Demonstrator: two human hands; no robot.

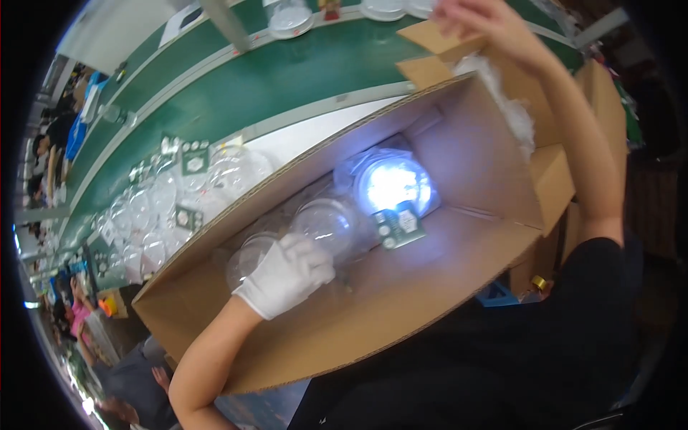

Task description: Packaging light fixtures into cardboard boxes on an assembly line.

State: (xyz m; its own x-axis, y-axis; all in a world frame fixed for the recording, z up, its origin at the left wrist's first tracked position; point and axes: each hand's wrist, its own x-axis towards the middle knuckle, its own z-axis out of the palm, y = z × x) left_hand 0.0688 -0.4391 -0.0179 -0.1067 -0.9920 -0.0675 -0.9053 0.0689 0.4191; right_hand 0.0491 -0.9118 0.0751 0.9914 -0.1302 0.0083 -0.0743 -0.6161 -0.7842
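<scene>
Hands: gloved left (287, 276) on clear dome packs (326, 223) inside cardboard box (494, 165).

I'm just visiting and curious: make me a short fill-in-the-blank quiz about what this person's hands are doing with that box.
1. The left hand wears a white ____.
2. That hand rests on clear plastic domes lying inside a ____ box.
3. The bare right hand is raised to the box's far ____.
4. Beyond the box runs a conveyor belt coloured ____.

Missing words: glove; cardboard; flap; green
</scene>
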